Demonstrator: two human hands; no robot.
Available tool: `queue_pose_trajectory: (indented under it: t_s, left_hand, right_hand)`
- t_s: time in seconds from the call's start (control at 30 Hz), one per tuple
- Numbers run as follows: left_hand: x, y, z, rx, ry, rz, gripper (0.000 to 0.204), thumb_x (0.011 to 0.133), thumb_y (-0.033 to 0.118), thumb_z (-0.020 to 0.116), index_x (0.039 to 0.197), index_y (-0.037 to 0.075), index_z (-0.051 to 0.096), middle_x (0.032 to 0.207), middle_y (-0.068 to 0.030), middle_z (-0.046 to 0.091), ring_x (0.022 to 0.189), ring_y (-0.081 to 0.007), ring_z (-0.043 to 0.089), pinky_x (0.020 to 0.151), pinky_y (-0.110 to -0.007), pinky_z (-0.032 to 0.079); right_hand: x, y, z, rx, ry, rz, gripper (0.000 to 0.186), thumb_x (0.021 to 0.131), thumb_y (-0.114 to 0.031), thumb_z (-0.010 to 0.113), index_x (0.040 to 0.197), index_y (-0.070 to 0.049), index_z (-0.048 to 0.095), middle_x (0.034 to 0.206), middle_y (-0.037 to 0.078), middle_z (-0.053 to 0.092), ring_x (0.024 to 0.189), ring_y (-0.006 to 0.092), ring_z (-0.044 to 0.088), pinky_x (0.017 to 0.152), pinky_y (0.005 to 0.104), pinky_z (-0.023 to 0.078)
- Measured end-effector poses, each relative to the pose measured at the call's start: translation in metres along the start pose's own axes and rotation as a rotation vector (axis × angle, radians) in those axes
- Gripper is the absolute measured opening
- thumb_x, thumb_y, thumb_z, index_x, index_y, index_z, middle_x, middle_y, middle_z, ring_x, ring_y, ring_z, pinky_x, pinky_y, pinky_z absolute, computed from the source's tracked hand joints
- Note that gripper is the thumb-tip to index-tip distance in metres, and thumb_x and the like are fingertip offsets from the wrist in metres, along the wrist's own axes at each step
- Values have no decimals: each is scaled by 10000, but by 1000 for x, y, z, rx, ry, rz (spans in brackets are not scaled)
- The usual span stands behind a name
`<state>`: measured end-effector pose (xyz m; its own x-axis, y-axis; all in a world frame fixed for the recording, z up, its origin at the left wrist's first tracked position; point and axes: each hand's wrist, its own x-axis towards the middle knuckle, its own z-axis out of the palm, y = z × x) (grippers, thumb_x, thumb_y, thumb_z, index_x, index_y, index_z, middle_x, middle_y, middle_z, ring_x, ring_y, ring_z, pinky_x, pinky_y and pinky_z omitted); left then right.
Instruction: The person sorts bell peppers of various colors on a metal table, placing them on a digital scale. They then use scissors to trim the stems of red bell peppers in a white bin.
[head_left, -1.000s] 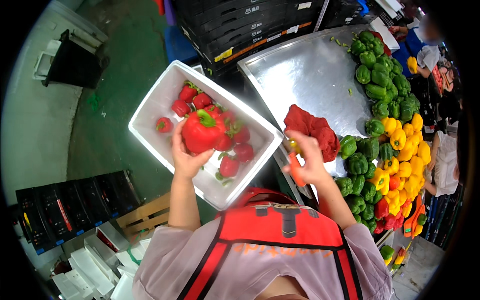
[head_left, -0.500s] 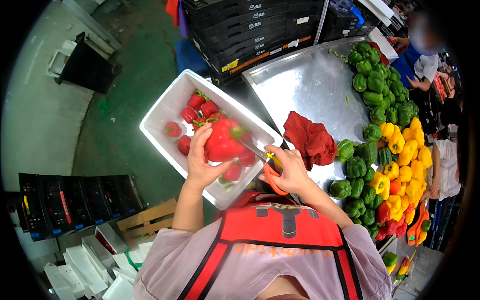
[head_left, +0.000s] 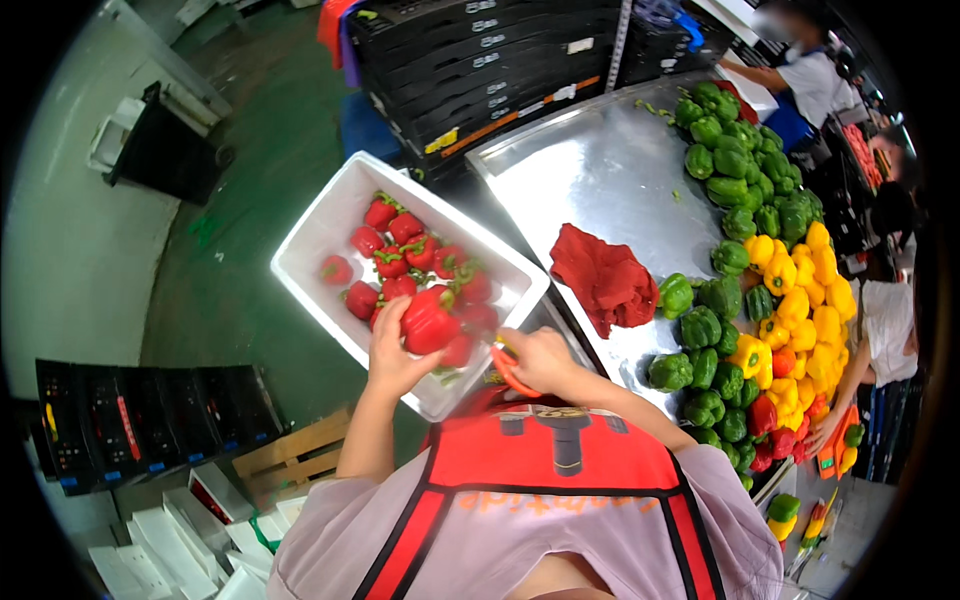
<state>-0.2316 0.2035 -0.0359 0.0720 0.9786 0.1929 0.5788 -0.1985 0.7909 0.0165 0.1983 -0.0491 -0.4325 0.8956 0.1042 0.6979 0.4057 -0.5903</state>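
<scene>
My left hand [head_left: 394, 358] is closed around a large red bell pepper [head_left: 430, 322], held over the near part of a white foam box [head_left: 310, 205]. Its green stem end points up and to the right. Several smaller red bell peppers [head_left: 390, 262] with green stems lie inside the box. Just off the box's right rim, my right hand [head_left: 545, 362] grips a pair of scissors [head_left: 512, 372] by the orange handles. The blades are hard to make out. Both the scissors and the pepper stand apart.
Right of the box, a metal table [head_left: 590, 170] bears a crumpled dark red cloth [head_left: 605, 280], green bell peppers [head_left: 703, 330] and yellow ones [head_left: 800, 300]. Black crates [head_left: 480, 60] are stacked at the back. A person [head_left: 800, 85] stands beyond; another person's hand [head_left: 825, 432] is near the table's right side.
My right hand has drawn the scissors back from the pepper's stem, toward me and left. The pepper in my left hand is lower and turned. The whole view has shifted slightly.
</scene>
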Motion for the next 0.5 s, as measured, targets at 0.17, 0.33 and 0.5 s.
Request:
queue_pose_trajectory:
  t_s: [0.17, 0.33, 0.5]
  left_hand:
    - [-15, -24, 12, -331, -71, -334, 813, 629, 251, 827, 1307, 61, 420, 1299, -138, 485, 1189, -287, 492, 951, -413, 442]
    - [30, 4, 31, -1499, 6, -826, 793, 781, 639, 598, 1340, 105, 420, 1282, -98, 506, 1170, -289, 490, 944, -395, 465]
    - [83, 58, 74, -1887, -285, -952, 768, 800, 667, 523, 1305, 90, 468, 1212, -115, 560, 1044, -336, 586, 777, -360, 567]
  right_hand:
    - [-16, 19, 17, 11, -78, 65, 226, 836, -318, 593, 950, -124, 611, 566, 152, 585, 528, 366, 592, 524, 463, 471]
    - [-14, 71, -20, -234, 322, 433, 370, 761, -332, 660, 1080, -151, 612, 580, 121, 606, 524, 332, 609, 556, 442, 451]
    - [-35, 135, -78, -557, 181, 668, 586, 722, -356, 713, 1221, -103, 540, 990, 132, 669, 920, 281, 637, 765, 443, 470]
